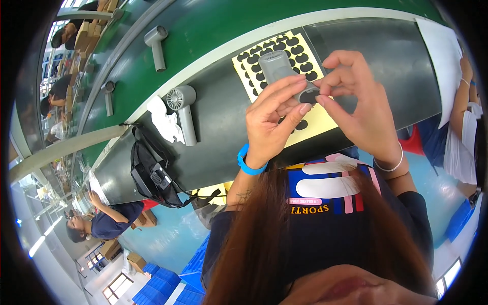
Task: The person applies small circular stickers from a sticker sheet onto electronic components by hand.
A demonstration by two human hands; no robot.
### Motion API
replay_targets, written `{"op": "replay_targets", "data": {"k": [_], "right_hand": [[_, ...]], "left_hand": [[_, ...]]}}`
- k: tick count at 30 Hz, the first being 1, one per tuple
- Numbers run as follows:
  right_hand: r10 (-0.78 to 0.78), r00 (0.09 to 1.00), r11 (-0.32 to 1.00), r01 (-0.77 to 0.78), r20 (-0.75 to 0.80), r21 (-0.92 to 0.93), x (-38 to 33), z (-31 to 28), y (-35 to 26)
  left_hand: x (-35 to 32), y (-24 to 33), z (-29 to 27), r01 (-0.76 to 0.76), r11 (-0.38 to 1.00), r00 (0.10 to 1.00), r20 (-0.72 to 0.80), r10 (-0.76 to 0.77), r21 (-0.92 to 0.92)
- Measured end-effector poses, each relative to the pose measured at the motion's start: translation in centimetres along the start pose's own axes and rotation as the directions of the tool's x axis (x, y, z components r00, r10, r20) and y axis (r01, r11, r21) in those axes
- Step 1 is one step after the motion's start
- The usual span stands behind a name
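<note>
Grey cylindrical fan part [277, 66]: held up above the table [223, 101], gripped at its lower end by the left hand [272, 122], whose fingers [284, 89] are closed around it, thumb pressed near a small black oval pad [308, 95] at the part's end. Right hand [358, 101]: thumb and forefinger pinched together on that same black pad, remaining fingers curled loosely above; a thin bracelet on the wrist. Left wrist carries a blue band [247, 163]. Yellow backing sheet [277, 53]: lies flat on the grey table directly behind the hands, bearing rows of black oval pads, some places bare. Assembled grey handheld fan [184, 109]: lying on the table to the left of the hands, head toward the green conveyor belt [203, 25], just beside a crumpled white cloth [165, 122]. Two further grey fans [156, 43] lie on the belt, well apart. Black bag [152, 173]: hanging at the table's near edge. White sheet [447, 56]: at the table's right end. Other people are seated along the line at the left and the right.
</note>
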State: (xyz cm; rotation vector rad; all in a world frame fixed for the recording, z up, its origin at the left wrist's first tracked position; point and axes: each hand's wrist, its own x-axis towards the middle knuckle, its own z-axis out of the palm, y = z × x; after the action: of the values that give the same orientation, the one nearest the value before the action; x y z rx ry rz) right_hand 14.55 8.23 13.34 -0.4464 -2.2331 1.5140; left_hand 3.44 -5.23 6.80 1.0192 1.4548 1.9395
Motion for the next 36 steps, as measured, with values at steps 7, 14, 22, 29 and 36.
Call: {"op": "replay_targets", "data": {"k": [7,14,22,29,36], "right_hand": [[-0.093,0.993,0.979,0.078,-0.07,-0.191,-0.6,0.4,-0.1],[-0.135,0.983,0.955,0.096,-0.124,-0.279,-1.1,1.2,-0.1],[-0.175,0.981,0.889,0.123,-0.079,-0.442,-0.6,0.8,0.1],[0.136,0.973,0.99,-0.128,0.186,-0.054,2.9,0.2,4.2],[0.178,0.974,0.959,-0.203,0.139,0.197,2.2,3.2,7.0]], "left_hand": [[-0.1,0.0,0.2,0.003,1.0,1.0,0.005,-0.003,0.013],[-0.4,-0.1,0.1,-0.011,1.0,1.0,0.001,0.011,0.024],[-0.2,-0.1,-0.2,-0.006,0.999,1.0,0.015,0.005,0.038],[-0.2,1.3,-0.9,0.058,0.998,0.997,-0.047,-0.058,-0.001],[3.7,1.7,-2.8,0.15,0.988,0.988,-0.015,-0.151,-0.029]]}}
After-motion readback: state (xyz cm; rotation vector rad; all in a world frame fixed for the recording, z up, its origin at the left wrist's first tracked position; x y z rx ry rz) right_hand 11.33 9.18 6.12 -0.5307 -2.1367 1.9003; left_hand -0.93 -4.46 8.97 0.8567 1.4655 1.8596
